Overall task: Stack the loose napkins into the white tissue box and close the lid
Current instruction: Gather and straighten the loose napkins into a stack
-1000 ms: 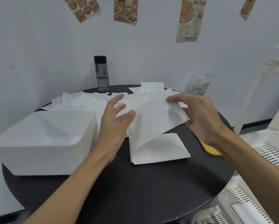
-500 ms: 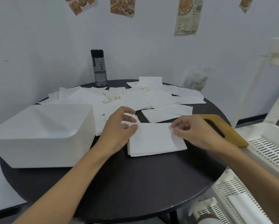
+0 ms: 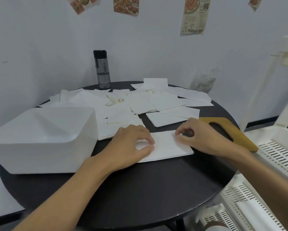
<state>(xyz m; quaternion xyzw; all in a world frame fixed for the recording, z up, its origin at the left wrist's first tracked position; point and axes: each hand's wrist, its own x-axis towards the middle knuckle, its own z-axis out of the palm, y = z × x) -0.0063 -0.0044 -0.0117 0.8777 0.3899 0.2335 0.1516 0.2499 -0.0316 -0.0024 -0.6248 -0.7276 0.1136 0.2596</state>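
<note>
**Squaring a napkin stack beside the open box**

Head view: Pressing down near the middle of the round black table (image 3: 140, 194), both hands work on one napkin stack (image 3: 169, 147), a neat pile of white squares lying flat on the tabletop. The left hand (image 3: 131, 145) sits on the stack's left part with its fingers curled, thumb and forefinger meeting in a pinch on the top sheet. The right hand (image 3: 205, 139) is at the stack's far right corner, fingers curled in tight, their tips nipping the paper's edge there.

The white tissue box (image 3: 43, 140) stands on the left side of the table, near the left hand but apart from the stack; its top is open and no napkins can be made out inside. The wooden lid (image 3: 230, 124), tan with a long slot, lies flat at the table's right edge, just behind the right hand and well apart from the box.

Loose napkins (image 3: 163, 101) are strewn across the far half of the table, overlapping one another, some reaching the box's back corner and some just beyond the stack. A dark-capped water bottle (image 3: 102, 70) stands upright at the table's back edge against the white wall. Paper clippings (image 3: 194, 15) are stuck on the wall above. A white slatted rack (image 3: 280, 157) stands to the right of the table.
</note>
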